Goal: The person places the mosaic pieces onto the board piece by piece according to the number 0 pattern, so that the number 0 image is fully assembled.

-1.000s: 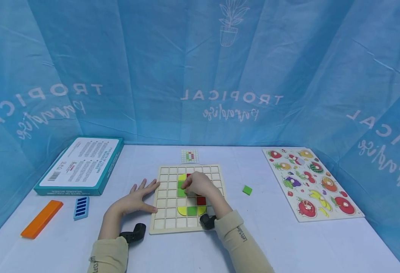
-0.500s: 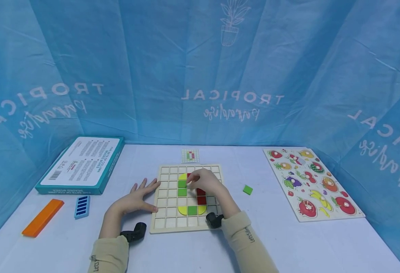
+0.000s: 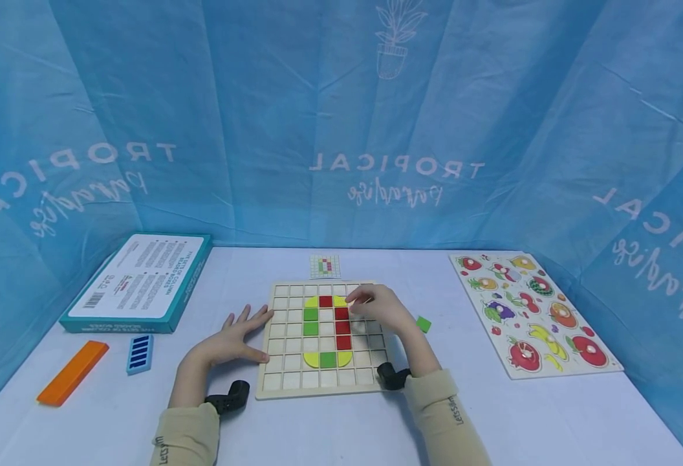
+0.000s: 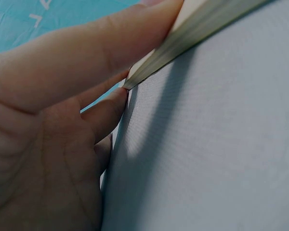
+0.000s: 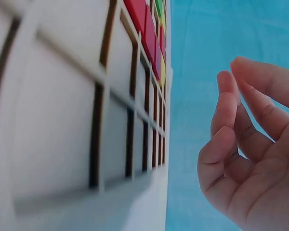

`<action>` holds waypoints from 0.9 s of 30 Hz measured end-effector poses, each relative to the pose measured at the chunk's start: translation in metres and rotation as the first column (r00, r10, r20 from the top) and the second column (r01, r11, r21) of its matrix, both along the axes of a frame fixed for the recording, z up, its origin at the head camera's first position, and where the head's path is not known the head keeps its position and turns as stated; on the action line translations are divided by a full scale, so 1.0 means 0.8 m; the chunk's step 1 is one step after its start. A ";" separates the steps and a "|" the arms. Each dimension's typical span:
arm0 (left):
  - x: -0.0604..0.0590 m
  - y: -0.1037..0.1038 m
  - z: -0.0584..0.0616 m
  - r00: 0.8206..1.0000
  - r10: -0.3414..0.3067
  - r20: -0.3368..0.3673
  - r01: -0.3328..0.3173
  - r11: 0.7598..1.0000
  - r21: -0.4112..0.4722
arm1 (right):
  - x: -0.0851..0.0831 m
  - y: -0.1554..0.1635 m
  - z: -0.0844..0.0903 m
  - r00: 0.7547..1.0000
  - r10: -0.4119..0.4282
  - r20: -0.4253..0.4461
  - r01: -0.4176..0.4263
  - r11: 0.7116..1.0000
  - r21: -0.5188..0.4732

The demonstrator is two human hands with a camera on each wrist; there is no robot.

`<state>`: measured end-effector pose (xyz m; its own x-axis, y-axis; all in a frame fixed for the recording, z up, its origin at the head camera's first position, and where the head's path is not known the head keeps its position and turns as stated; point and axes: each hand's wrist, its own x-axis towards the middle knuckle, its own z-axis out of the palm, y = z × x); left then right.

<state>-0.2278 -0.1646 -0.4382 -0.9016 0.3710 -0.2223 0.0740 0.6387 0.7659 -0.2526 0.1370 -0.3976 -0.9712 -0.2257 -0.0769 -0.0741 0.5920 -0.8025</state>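
Note:
A wooden grid board (image 3: 292, 382) lies in the middle of the table, seen in the head view. Red tiles (image 3: 343, 328), green tiles (image 3: 310, 321) and yellow rounded tiles (image 3: 312, 360) form a ring in its cells. My left hand (image 3: 225, 343) is spread at the board's left side; thumb and fingertips touch its edge, as the left wrist view confirms. Over the board's upper right hovers my right hand (image 3: 383, 309), beside the ring. In the right wrist view its fingers (image 5: 225, 108) are loosely bent, thumb and index close together, with nothing visible between them.
Behind the board lies a small pattern card (image 3: 325, 266). A loose green tile (image 3: 423, 324) sits to its right, then a fruit puzzle board (image 3: 528, 317). On the left are a teal box (image 3: 138, 278), an orange bar (image 3: 74, 373) and a blue piece (image 3: 140, 354).
My right hand has drawn off the ring's middle toward the right, uncovering the upper red and yellow tiles. My left hand stays at the board's edge.

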 end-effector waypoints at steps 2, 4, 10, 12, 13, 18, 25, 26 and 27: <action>0.000 0.000 0.000 1.000 0.000 -0.001 0.000 1.000 -0.003 | 0.002 0.010 0.001 1.000 -0.028 0.006 0.028 0.999 -0.015; 0.000 0.000 -0.001 1.000 -0.002 -0.004 0.002 1.000 -0.007 | 0.003 0.019 0.002 0.998 -0.056 0.014 0.057 0.998 -0.040; 0.000 -0.001 -0.002 1.000 -0.005 -0.011 0.005 1.000 -0.005 | 0.003 0.040 0.004 0.991 -0.125 0.047 0.129 0.986 -0.102; 0.000 -0.001 -0.002 1.000 -0.006 -0.013 0.006 1.000 -0.005 | 0.003 0.045 0.005 0.989 -0.140 0.054 0.145 0.983 -0.110; 0.000 -0.001 -0.002 1.000 -0.007 -0.015 0.007 1.000 -0.005 | 0.003 0.048 0.006 0.988 -0.146 0.057 0.151 0.982 -0.110; 0.000 0.000 -0.001 1.000 -0.009 -0.017 0.009 1.000 -0.006 | 0.004 0.057 0.007 0.983 -0.168 0.069 0.175 0.979 -0.108; 0.000 0.000 -0.001 1.000 -0.008 -0.018 0.007 1.000 -0.007 | 0.001 0.075 0.002 0.978 -0.190 0.080 0.198 0.975 -0.104; 0.000 0.000 -0.001 1.000 -0.008 -0.020 0.008 1.000 -0.007 | 0.000 0.078 0.001 0.978 -0.192 0.085 0.200 0.974 -0.105; -0.001 0.000 -0.002 1.000 -0.009 -0.022 0.008 1.000 -0.007 | 0.000 0.081 0.000 0.977 -0.192 0.087 0.201 0.974 -0.105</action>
